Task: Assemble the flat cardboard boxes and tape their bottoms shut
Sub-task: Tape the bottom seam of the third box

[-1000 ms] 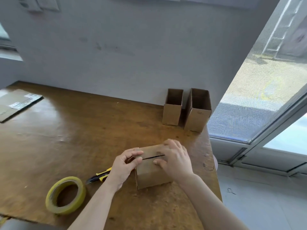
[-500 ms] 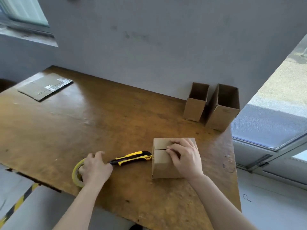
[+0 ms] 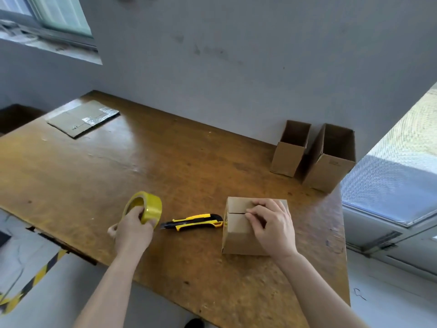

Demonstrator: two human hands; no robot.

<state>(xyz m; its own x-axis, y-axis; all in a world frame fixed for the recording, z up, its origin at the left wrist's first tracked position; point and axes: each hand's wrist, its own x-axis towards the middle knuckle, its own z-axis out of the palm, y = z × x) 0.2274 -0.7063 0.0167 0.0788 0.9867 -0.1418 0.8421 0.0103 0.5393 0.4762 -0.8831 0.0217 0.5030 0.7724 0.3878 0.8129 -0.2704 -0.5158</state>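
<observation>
A small cardboard box stands on the wooden table with its folded flaps facing up and a dark seam between them. My right hand presses down on those flaps, its fingers bent over the seam. My left hand grips a yellow roll of tape and holds it tilted up off the table, left of the box. A yellow and black utility knife lies flat between the roll and the box.
Two open assembled boxes stand at the back right against the grey wall. A flat cardboard sheet with tape scraps lies at the far left. The table's front edge runs diagonally, and its right edge borders a glass door.
My left hand left the box, reached to the tape roll and lifted it off the table. My right hand stayed on the flaps. The camera swung left.
</observation>
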